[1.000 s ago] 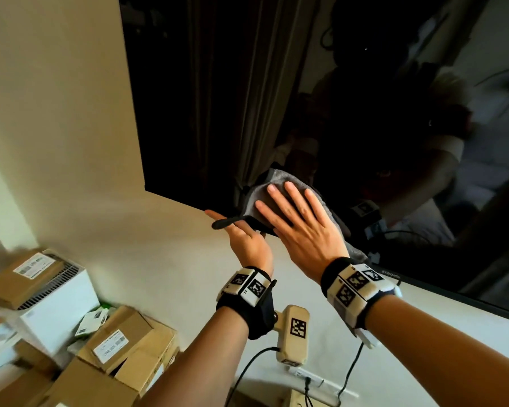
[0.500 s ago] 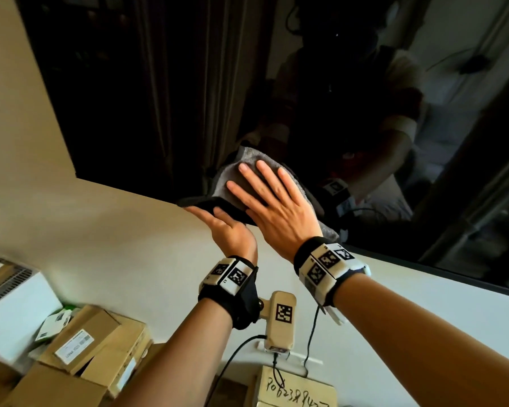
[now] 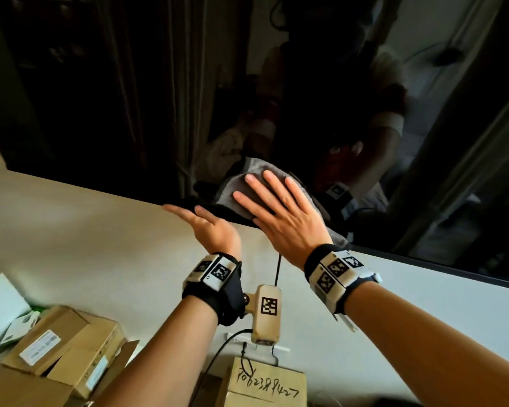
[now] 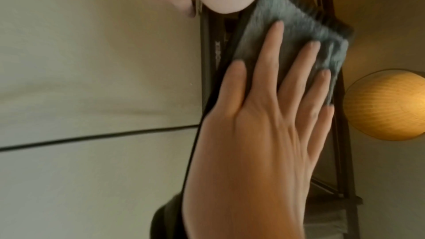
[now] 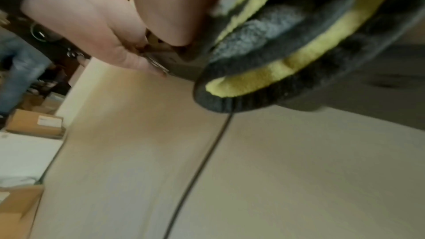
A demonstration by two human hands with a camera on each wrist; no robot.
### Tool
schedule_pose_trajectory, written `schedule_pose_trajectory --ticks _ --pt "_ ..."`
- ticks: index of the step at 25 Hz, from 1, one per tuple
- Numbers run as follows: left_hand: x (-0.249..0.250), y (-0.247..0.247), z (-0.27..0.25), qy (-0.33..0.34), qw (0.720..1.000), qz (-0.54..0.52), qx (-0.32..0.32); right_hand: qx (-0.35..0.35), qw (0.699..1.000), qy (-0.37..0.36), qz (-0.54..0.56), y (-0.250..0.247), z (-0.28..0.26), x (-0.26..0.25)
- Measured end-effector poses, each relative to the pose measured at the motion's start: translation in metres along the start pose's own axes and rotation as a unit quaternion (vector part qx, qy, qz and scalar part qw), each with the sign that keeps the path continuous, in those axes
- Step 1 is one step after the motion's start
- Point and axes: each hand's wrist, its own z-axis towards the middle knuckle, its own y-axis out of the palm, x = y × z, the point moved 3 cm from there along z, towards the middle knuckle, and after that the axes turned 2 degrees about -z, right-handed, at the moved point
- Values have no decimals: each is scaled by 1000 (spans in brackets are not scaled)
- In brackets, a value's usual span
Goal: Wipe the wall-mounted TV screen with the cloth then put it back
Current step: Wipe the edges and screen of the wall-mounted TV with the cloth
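Observation:
The wall-mounted TV screen (image 3: 130, 98) is dark and mirrors the room. A grey cloth (image 3: 235, 186) with a dark hem lies on it at the lower edge. My right hand (image 3: 279, 212) presses flat on the cloth, fingers straight and spread. My left hand (image 3: 209, 227) sits just left of it at the TV's bottom edge, fingers straight, touching the cloth's dark hem. The left wrist view shows the right hand (image 4: 264, 115) on the cloth (image 4: 287, 30). In the right wrist view the cloth (image 5: 264, 77) shows a yellow inner side, folded over the TV's edge.
A black cable (image 3: 277, 268) runs down the pale wall (image 3: 86, 230) below the TV. Cardboard boxes (image 3: 59, 348) are stacked at lower left, and a box with handwritten digits (image 3: 265, 386) stands under the hands. A round lit lamp (image 4: 388, 104) glows to the right.
Both hands and the cloth have slid right along the TV's bottom edge, away from its lower left corner. The right hand stays flat on the cloth.

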Motion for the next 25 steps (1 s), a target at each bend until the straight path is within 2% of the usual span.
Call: schedule_pose_trajectory --ticks 3,8,16,21,25 --pt "-1 7 -16 6 1000 -13 3 3 999 33 1 -2 -33 19" --pt "-9 14 -29 3 999 -35 -18 21 999 27 19 0 -10 2" --pt "6 34 -97 -53 996 -19 -74 10 997 69 -39 4 -94 72" --pt "-2 54 -147 -17 996 -29 -83 18 999 35 -27 8 -90 73" --pt "-5 72 -184 -23 996 -29 -86 3 998 45 -32 8 -129 109"
